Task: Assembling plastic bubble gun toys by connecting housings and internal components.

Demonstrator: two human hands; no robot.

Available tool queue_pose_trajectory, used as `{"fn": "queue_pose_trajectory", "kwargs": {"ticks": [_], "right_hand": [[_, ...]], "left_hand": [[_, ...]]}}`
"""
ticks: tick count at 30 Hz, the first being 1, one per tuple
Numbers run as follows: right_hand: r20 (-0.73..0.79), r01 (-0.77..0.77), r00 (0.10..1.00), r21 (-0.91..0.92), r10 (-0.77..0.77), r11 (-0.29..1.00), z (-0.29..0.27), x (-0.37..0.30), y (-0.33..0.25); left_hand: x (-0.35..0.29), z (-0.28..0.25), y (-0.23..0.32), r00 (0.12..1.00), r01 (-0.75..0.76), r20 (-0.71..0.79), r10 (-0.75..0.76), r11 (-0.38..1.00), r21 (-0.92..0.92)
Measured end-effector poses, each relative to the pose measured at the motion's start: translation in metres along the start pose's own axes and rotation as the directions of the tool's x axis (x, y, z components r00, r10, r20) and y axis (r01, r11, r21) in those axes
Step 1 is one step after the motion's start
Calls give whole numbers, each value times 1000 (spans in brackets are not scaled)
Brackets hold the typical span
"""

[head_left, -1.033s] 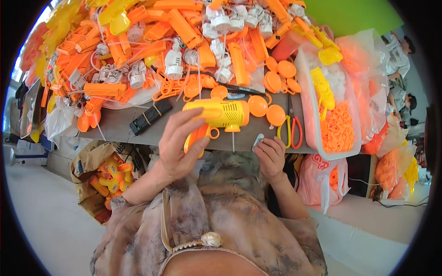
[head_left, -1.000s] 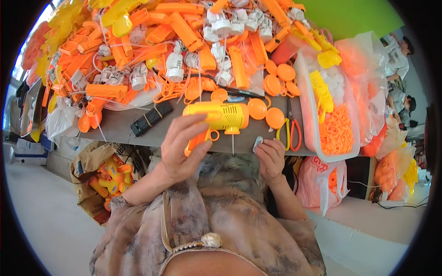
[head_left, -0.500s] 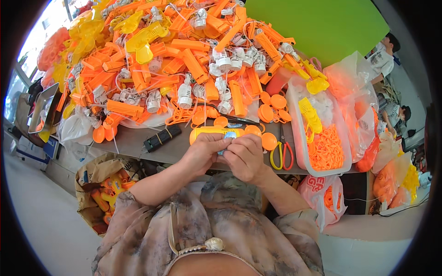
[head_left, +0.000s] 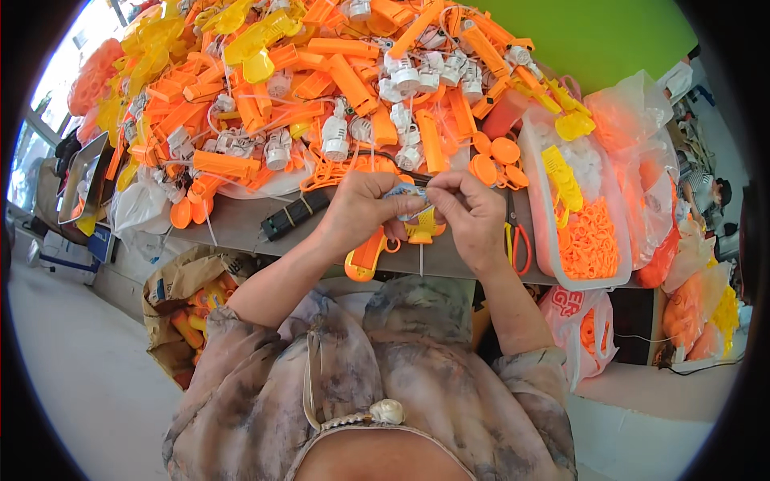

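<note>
Both my hands meet above the table's front edge. My left hand (head_left: 362,210) is closed, thumb and index finger pinching a small, thin blue-and-white printed piece (head_left: 407,193). My right hand (head_left: 475,224) pinches that piece's right edge with thumb and fingertip. Just below my hands is an orange-and-yellow plastic toy body (head_left: 367,255) with an orange ring (head_left: 391,243) at its side. A yellow part (head_left: 422,232) shows between my hands, and a thin white stick hangs down beneath it. Whether my left hand's lower fingers also hold the toy is hidden.
A large heap of orange casings (head_left: 349,84) and white mechanisms (head_left: 335,138) fills the table's back. A black bundle (head_left: 293,215) lies left, scissors (head_left: 520,244) right. Beyond them stands a clear tub (head_left: 589,280) of orange rings. A paper bag (head_left: 164,289) stands below left.
My hands have risen and moved slightly right, and the right hand has spread away from the left. The blue piece is now lifted, and the toy body shows below. The view has shifted.
</note>
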State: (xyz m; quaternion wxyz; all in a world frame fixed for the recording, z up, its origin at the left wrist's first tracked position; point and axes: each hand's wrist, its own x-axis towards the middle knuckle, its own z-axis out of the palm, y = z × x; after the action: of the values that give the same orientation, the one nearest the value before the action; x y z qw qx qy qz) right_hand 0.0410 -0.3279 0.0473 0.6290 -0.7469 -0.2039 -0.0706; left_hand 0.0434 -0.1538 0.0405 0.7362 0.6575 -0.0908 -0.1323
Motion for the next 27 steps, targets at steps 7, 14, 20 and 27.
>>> {"fn": "queue_pose_trajectory", "kwargs": {"ticks": [7,14,20,27], "right_hand": [[-167,-8,986,92,24,996,14,-5,10],[-4,229,972,-234,-236,945,2,-19,10],[268,615,787,-402,-555,678,-4,-21,19],[343,631,776,-455,-530,629,9,-14,10]], "left_hand": [[-1,-8,-10,999,42,-3,-42,995,-89],[-6,-15,-14,995,82,52,-82,997,-3],[-8,-21,-16,983,106,143,-115,992,70],[-14,-38,-23,981,70,176,-80,996,60]]}}
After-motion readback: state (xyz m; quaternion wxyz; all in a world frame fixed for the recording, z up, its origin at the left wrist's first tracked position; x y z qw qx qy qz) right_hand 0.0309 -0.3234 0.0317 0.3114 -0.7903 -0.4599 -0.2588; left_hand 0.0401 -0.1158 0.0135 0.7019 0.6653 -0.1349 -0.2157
